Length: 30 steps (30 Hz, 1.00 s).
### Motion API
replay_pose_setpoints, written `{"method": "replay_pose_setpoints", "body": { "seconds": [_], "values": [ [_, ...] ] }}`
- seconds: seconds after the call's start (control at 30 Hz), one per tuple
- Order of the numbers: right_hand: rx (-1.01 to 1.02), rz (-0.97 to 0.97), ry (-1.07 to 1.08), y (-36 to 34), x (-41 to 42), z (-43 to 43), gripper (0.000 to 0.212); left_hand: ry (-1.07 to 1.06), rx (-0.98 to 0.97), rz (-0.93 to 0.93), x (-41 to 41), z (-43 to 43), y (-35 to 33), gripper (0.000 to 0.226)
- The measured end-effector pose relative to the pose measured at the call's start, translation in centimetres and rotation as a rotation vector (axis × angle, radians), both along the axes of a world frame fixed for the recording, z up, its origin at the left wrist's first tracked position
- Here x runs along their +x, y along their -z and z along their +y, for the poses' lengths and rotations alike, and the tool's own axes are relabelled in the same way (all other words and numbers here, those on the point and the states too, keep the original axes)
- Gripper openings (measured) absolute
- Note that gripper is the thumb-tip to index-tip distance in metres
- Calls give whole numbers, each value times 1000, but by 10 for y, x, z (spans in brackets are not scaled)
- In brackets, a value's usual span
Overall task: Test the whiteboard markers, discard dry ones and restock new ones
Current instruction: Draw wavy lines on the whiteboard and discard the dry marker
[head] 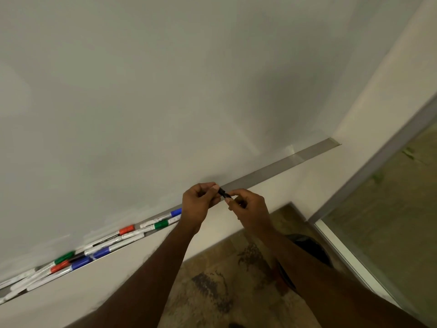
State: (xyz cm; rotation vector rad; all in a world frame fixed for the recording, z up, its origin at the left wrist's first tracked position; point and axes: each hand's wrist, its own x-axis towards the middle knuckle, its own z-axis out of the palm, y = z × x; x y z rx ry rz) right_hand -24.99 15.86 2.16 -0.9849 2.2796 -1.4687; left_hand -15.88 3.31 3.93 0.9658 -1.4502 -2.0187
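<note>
While the left hand (197,202) and right hand (248,207) each pinch an end, the slim black marker (223,193) hangs just before the open right stretch of the grey metal tray (283,163); capped cylindrical markers (106,242) crowd its left part under the smooth whiteboard (165,91).

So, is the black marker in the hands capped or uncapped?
Cannot tell: left hand and right hand cover most of the black marker.
</note>
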Motion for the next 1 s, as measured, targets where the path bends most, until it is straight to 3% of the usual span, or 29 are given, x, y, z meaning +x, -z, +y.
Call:
{"method": "replay_pose_setpoints", "body": {
  "seconds": [0.23, 0.77, 1.0],
  "values": [
    [3, 115, -10, -10, -7, 4, 15, 30, -73, -5, 0, 5, -13, 13],
    [-112, 98, -92, -35, -6, 5, 17, -33, -228, 36, 2, 15, -26, 17],
    [-44, 72, -112, -33, -12, 9, 16, -36, -238, 21, 0, 20, -18, 15]
  ]
}}
